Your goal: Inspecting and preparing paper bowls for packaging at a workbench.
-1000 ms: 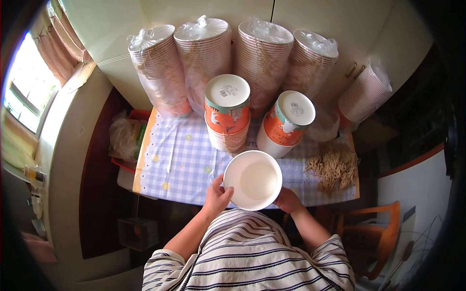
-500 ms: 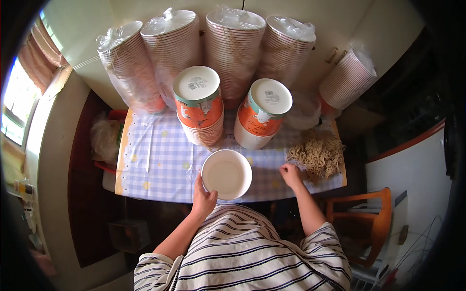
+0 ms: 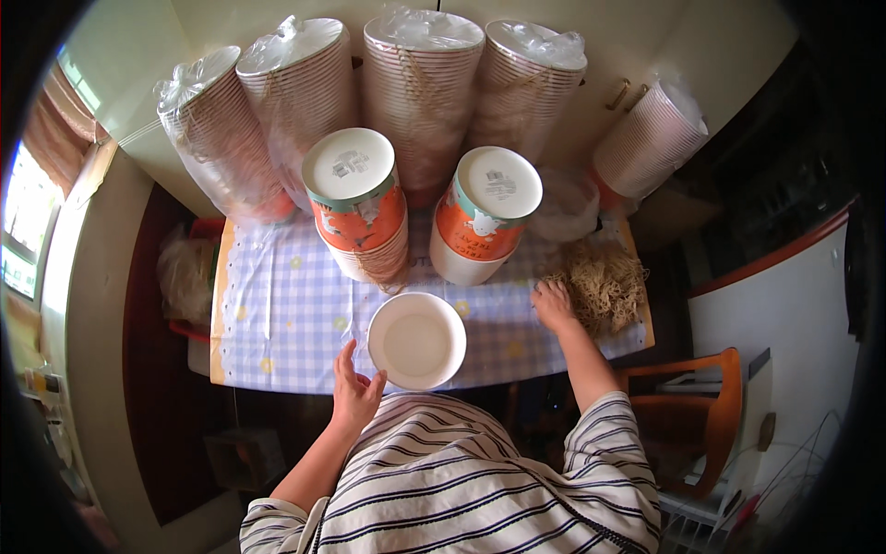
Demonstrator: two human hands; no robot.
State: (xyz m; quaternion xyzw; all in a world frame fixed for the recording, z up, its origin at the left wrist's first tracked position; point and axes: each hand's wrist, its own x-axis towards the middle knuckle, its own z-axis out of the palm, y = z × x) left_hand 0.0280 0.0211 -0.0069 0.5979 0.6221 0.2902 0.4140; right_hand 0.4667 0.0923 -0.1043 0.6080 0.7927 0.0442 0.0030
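A white paper tub stands mouth up at the front edge of the table, its inside bare. Beside its left rim is my left hand, thumb and fingers apart, not gripping it. My right hand rests low over the tablecloth, fingers spread, at the left edge of a tangled pile of tan strings. Behind the tub, two short stacks of upturned paper tubs, a left stack and a right stack, show orange sides and white bases. A tan string clings around the left stack's lower part.
Several tall bagged stacks of tubs line the back by the cupboard, with another bagged stack leaning at the far right. A crumpled clear bag lies behind the strings. A wooden chair stands right of the checked tablecloth.
My left hand has come away from the tub and loosened. My right hand has moved slightly up toward the string pile, its fingers spreading out. The whole view has shifted a little.
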